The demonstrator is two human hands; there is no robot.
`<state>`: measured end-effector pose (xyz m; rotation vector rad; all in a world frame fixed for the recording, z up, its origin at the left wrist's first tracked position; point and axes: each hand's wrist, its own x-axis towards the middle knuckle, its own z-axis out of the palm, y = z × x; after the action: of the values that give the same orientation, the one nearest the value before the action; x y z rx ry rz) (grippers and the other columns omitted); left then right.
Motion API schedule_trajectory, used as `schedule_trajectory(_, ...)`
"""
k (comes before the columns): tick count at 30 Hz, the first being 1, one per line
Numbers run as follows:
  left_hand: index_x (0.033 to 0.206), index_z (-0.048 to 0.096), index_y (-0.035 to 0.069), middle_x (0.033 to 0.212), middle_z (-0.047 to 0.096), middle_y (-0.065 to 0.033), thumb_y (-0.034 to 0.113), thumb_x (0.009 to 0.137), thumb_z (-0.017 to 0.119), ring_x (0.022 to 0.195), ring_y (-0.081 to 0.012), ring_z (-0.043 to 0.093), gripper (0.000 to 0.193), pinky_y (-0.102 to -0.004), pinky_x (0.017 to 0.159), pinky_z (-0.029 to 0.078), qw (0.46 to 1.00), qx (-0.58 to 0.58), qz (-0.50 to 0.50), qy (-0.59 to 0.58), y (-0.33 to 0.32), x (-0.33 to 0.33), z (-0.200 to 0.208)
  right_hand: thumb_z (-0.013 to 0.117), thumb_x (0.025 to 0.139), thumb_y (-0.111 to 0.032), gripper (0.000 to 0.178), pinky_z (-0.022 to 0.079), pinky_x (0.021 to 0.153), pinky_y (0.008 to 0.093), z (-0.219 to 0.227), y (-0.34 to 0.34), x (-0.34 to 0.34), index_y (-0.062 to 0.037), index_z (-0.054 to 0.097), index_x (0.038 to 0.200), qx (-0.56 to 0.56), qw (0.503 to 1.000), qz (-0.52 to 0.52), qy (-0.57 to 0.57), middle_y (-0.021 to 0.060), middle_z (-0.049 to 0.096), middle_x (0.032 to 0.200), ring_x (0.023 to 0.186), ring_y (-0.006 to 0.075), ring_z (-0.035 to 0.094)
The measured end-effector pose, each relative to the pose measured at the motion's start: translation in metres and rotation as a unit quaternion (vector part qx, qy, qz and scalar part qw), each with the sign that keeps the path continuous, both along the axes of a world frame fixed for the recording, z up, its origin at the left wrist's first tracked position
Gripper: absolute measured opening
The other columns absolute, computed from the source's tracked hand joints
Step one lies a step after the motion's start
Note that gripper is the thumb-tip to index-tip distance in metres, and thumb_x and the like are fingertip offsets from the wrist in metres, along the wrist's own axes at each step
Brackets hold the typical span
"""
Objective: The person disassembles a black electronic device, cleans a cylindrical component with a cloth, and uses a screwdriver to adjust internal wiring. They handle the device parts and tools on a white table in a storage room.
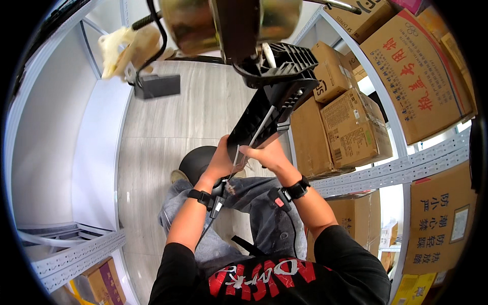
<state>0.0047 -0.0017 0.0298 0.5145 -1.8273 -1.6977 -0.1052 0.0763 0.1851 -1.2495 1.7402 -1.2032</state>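
A long black plastic part (246,122), hollow along one side with ribs and holes toward its far end, points away from me and to the right. Its near end is gripped from the left by my left hand (219,161). My right hand (270,154) closes on the right side of that end, its thumb beside a thin metal rod (263,126) that runs along the part. The rod's lower end comes down between both hands. Beyond the far end is a ribbed black plastic piece (284,63); whether the two are joined I cannot tell.
Cardboard boxes (351,127) fill the metal shelving (366,175) on my right. More shelving (76,249) stands on the left. Overhead hang brass-coloured cylinders (188,25), a small black box (158,86) and a blurred cream-coloured piece (127,51). A rounded black object (193,160) sits below my left hand.
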Motion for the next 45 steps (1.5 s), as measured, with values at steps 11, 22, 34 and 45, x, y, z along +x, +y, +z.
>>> schedule_trajectory(11,0.133,0.032,0.001,0.123,0.051,-0.0172,0.014,0.058,0.088,0.114,-0.027,0.053,0.095,-0.0361,0.097,0.043,0.997,0.039,-0.063,0.002,-0.01,-0.001,-0.007,0.073,0.064,-0.005,0.036,0.051,0.075,0.0321,-0.003,0.0,-0.001,0.0019,0.058,0.097,-0.051,0.998,-0.024,-0.038,0.0082,0.063,0.089,0.083,0.0164,0.061)
schedule_trajectory(22,0.132,0.03,0.001,0.113,0.05,-0.0123,0.007,0.063,0.08,0.104,-0.0235,0.054,0.085,-0.0343,0.091,0.044,0.972,-0.143,0.182,0.039,0.013,-0.016,-0.006,0.077,0.061,-0.006,0.047,0.05,0.08,0.0312,0.03,-0.007,-0.014,0.0016,0.059,0.104,0.027,0.999,0.034,-0.008,0.0057,0.063,0.097,0.09,0.015,0.058)
schedule_trajectory(34,0.133,0.029,0.002,0.118,0.05,-0.0126,0.007,0.06,0.083,0.107,-0.0213,0.052,0.091,-0.0335,0.091,0.044,0.998,-0.046,0.044,0.028,0.003,-0.003,0.003,0.071,0.064,-0.002,0.029,0.049,0.066,0.0292,0.022,-0.001,-0.002,0.0028,0.061,0.091,-0.013,1.0,0.018,-0.021,0.0054,0.063,0.083,0.075,0.0133,0.059)
schedule_trajectory(45,0.132,0.03,0.001,0.117,0.05,-0.0123,0.012,0.06,0.087,0.106,-0.0216,0.053,0.093,-0.0336,0.092,0.044,0.994,-0.097,0.048,0.032,-0.004,-0.005,-0.001,0.075,0.061,0.001,0.047,0.05,0.072,0.0285,0.018,-0.005,-0.01,-0.0004,0.059,0.105,-0.029,0.998,0.026,-0.051,0.0042,0.062,0.095,0.086,0.0142,0.059)
